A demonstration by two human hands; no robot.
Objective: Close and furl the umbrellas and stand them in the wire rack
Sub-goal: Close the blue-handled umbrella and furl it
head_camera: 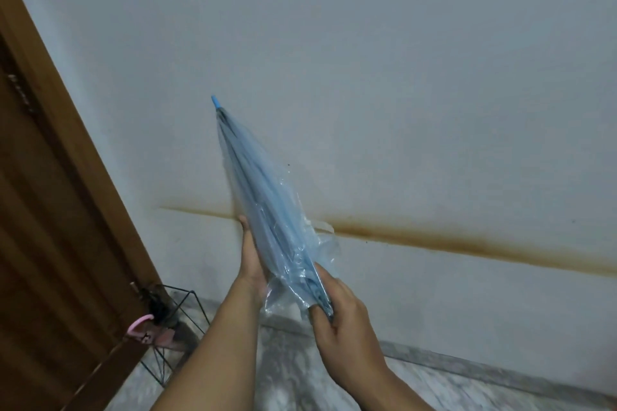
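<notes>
A clear plastic umbrella with blue ribs [263,197] is closed and held slanting, its blue tip up and to the left. My left hand [251,260] lies flat along the canopy's left side near the middle. My right hand [337,307] grips the lower end, where loose plastic bunches out. The black wire rack [187,302] stands on the floor at the lower left, beside the door. A pink curved umbrella handle [140,324] sticks out of the rack, along with a dark umbrella [157,304].
A brown wooden door and frame [60,210] fill the left side. The pale wall [400,77] carries a brown stain line across it. Marbled floor tiles [293,374] and a grey skirting run below my arms.
</notes>
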